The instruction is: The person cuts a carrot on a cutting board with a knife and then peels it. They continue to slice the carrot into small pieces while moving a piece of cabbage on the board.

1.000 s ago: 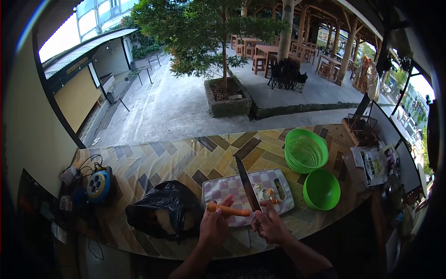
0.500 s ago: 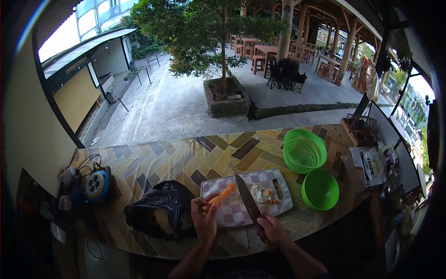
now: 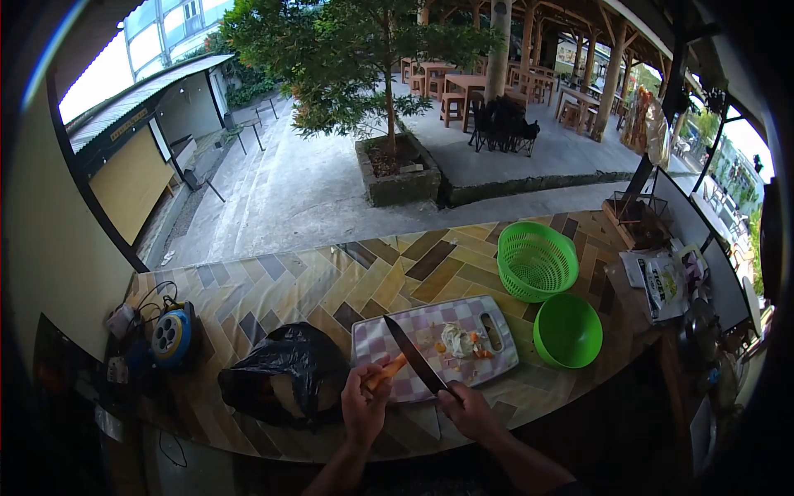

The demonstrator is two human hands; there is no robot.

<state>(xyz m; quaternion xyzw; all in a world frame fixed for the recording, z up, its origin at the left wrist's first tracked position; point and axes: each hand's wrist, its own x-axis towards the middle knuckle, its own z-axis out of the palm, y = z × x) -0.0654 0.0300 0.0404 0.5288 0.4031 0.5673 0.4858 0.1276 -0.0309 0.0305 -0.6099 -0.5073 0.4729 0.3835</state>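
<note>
My left hand (image 3: pixel 365 403) is closed around an orange carrot (image 3: pixel 385 373) over the left part of the checkered cutting board (image 3: pixel 412 316). In my right hand (image 3: pixel 470 411) is the handle of a large knife (image 3: pixel 416 355), its blade pointing up and left and crossing the far end of the carrot. Whether the blade touches the carrot cannot be told. A whitish crumpled heap (image 3: pixel 457 340) with orange scraps lies on the board's right half. Small orange bits are scattered near it.
A black plastic bag (image 3: pixel 304 366) sits left of the board. To the right stand a green basket (image 3: pixel 538 261) and a green bowl (image 3: pixel 568 331). A blue cable reel (image 3: pixel 172 334) is at the far left, and packets (image 3: pixel 659 285) lie at the right.
The knife has moved left, and its blade now crosses the carrot instead of standing to its right. My right hand has shifted slightly left. The whole view has shifted a little.
</note>
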